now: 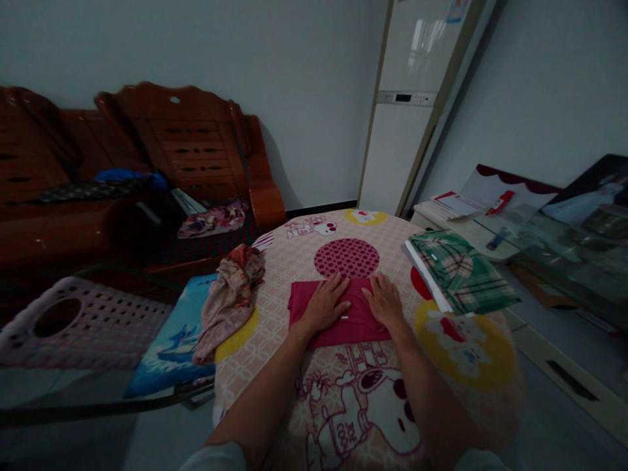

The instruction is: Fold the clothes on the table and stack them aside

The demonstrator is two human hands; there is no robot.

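A folded magenta cloth [338, 332] lies flat in the middle of a round table with a patterned tablecloth [275, 366]. My left hand [328, 303] rests palm down on its left and middle part, fingers spread. On the cloth's right part lies my right hand [384, 299], also flat with its fingers apart. A small white mark shows on the cloth between the two hands. Neither hand is closed on anything.
Folded green plaid cloth [458, 268] lies at the table's right edge, over something white. A crumpled patterned cloth [233, 301] hangs over the left edge, beside a blue cushion [176, 340]. Behind stand a wooden bench [196, 144] and a tall white cabinet-like unit [402, 144].
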